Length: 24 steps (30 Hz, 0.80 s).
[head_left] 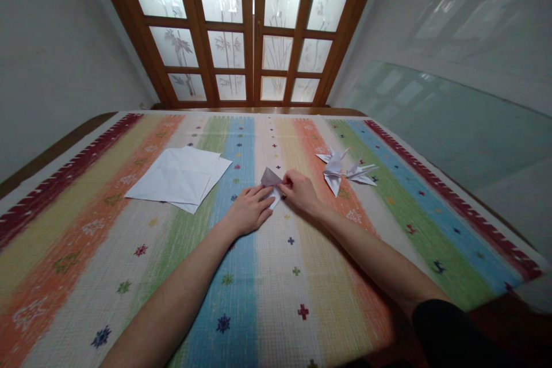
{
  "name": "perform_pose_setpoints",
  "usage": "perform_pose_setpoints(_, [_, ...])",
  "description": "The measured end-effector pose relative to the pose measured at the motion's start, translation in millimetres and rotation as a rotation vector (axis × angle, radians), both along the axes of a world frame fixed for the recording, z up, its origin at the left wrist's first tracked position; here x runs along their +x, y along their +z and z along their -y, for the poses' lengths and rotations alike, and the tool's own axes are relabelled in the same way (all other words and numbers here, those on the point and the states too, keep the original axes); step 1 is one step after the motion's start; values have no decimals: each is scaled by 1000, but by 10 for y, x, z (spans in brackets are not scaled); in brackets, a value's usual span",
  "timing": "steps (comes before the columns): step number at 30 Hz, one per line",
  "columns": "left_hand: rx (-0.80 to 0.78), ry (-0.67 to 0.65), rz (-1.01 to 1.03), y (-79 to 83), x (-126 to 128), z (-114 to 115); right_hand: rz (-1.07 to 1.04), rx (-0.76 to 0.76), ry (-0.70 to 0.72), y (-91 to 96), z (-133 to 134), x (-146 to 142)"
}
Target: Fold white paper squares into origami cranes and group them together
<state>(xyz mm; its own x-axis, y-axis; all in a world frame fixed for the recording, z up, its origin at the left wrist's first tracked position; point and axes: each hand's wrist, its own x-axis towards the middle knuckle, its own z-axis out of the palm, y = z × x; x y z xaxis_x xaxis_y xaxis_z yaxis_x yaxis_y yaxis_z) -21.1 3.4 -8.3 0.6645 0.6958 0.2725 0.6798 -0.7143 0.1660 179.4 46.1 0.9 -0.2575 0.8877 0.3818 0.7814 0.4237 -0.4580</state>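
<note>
A small folded piece of white paper (271,179) lies on the striped tablecloth (276,276) at mid-table. My left hand (250,210) lies flat with its fingers stretched out, pressing the paper's near edge down. My right hand (299,190) pinches the paper's right side between thumb and fingers, lifting a flap that stands up as a grey triangle. Part of the paper is hidden under both hands.
A stack of flat white paper sheets (179,178) lies to the left. Two finished folded paper cranes (342,169) sit to the right. Wooden doors with frosted glass panes (254,29) stand beyond the table's far edge. Walls close in on both sides.
</note>
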Motion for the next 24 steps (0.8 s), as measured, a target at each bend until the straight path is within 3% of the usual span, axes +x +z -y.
perform_pose_setpoints(4, [-54,-35,-63,7,3,2,-88,16,43,-85,-65,14])
perform_pose_setpoints(13, [-144,-79,-150,-31,39,70,29,87,89,-170,-153,11])
perform_pose_setpoints(19, [-110,-91,-16,-5,17,67,46,119,310,-212,-130,82])
perform_pose_setpoints(21, [-55,7,111,-10,-23,21,57,111,360,-244,-126,96])
perform_pose_setpoints(24, [71,258,268,-37,-77,-60,87,122,423,-279,-117,88])
